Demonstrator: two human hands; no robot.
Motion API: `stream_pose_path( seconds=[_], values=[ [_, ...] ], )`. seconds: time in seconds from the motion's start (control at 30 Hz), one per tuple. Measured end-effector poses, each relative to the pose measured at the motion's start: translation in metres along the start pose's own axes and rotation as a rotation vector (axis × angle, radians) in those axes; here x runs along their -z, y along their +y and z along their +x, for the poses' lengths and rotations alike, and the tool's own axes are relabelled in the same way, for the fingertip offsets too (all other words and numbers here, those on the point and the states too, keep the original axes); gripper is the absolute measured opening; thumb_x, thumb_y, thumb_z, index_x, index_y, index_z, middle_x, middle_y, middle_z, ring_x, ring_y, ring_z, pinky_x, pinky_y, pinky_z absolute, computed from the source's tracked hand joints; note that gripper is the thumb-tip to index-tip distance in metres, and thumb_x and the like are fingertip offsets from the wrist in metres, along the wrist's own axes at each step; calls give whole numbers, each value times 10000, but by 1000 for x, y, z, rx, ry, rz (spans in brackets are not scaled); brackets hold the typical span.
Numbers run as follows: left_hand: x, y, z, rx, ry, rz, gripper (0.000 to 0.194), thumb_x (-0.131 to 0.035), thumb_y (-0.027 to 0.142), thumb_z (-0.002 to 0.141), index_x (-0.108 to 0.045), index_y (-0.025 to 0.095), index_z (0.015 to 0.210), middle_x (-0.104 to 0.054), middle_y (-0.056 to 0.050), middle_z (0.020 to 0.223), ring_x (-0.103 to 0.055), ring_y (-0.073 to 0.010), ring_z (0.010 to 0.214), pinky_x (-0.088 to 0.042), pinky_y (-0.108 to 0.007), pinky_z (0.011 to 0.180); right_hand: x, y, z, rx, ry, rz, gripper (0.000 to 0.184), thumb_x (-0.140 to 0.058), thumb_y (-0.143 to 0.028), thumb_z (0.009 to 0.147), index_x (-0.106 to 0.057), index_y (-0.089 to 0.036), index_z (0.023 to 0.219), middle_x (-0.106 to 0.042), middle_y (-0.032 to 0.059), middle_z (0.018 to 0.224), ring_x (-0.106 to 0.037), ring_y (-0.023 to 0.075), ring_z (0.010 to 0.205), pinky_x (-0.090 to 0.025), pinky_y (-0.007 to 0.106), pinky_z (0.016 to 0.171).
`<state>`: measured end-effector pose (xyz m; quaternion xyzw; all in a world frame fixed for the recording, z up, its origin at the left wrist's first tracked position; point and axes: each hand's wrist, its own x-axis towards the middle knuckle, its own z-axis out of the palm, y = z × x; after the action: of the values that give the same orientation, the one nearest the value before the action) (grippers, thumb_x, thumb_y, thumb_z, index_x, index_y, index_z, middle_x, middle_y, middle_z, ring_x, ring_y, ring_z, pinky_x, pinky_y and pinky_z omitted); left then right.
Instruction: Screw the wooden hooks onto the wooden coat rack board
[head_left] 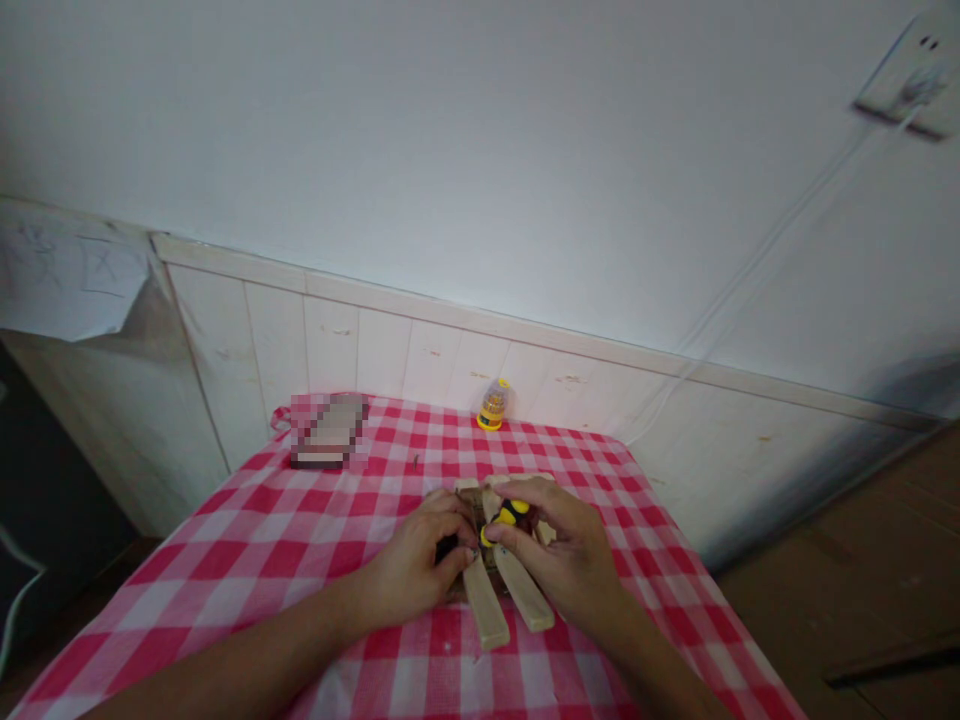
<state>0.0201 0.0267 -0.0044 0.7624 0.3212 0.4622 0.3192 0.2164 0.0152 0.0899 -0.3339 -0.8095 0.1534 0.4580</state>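
My right hand (566, 535) is closed round a short yellow-and-black screwdriver (514, 513). The screwdriver tilts down to the left, toward a light wooden piece with two strips sticking out toward me. The left strip (486, 610) and the right strip (529, 592) lie side by side over the tablecloth, with a darker brown part between and behind them. Close to the screwdriver's lower end, my left hand (420, 550) has its thumb and fingers curled in at the left strip's far end. What those fingertips pinch is too small to make out. The screwdriver's tip is hidden.
A red-and-white checked cloth (382, 590) covers the table. At its back edge stands a small clear container with a yellow base (492, 408). A blurred flat dark-edged object (330, 432) lies back left, and a tiny dark item (415, 461) nearby. White wall panelling (382, 345) borders the table behind.
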Motion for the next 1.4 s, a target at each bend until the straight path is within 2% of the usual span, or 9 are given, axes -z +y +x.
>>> stream_pose_path(
  seconds=[0.17, 0.27, 0.47, 0.83, 1.2, 1.4],
  values=[
    [-1, 0, 0, -7, 9, -12, 131, -612, 87, 848, -644, 208, 806, -699, -55, 948, -615, -240, 981, -480, -390, 867, 4, -3, -1, 76, -41, -10, 372, -662, -122, 875, -715, -278, 1208, -809, 49, 1109, -764, 217, 982, -604, 350, 867],
    [-1, -1, 0, -3, 3, -15, 134, -615, 80, 847, -640, 206, 812, -702, -58, 959, -616, -244, 990, -480, -392, 870, 5, -3, -2, 29, -64, -6, 424, -641, -109, 874, -702, -279, 1258, -807, 50, 1116, -768, 210, 961, -611, 331, 835],
    [0, -1, 0, -15, -4, -13, 142, -627, 66, 844, -645, 205, 819, -702, -56, 958, -619, -243, 986, -478, -392, 873, 6, -4, 0, -59, -43, -15, 313, -713, -133, 848, -748, -265, 1130, -810, 23, 954, -738, 182, 764, -593, 294, 720],
    [-1, -3, -1, -21, 0, -11, 155, -622, 46, 842, -644, 197, 814, -692, -52, 955, -615, -240, 988, -470, -377, 871, -1, 3, -2, -118, -38, -2, 235, -795, -190, 835, -745, -248, 1057, -782, 9, 861, -705, 170, 685, -549, 275, 645],
    [0, -1, 0, -34, -16, -39, 147, -592, 104, 915, -673, 194, 834, -695, -66, 968, -611, -242, 1001, -472, -392, 887, 0, 8, -5, -102, -21, -18, 280, -780, -186, 838, -725, -260, 1102, -809, 27, 978, -767, 193, 826, -600, 291, 742],
    [4, 2, 0, -31, -49, -75, 220, -523, 74, 941, -695, 207, 905, -684, -67, 1010, -598, -239, 1046, -476, -397, 922, 0, 6, -3, -8, -8, -31, 271, -747, -186, 876, -711, -265, 1132, -806, 39, 1003, -766, 200, 866, -605, 314, 782]
  ],
)
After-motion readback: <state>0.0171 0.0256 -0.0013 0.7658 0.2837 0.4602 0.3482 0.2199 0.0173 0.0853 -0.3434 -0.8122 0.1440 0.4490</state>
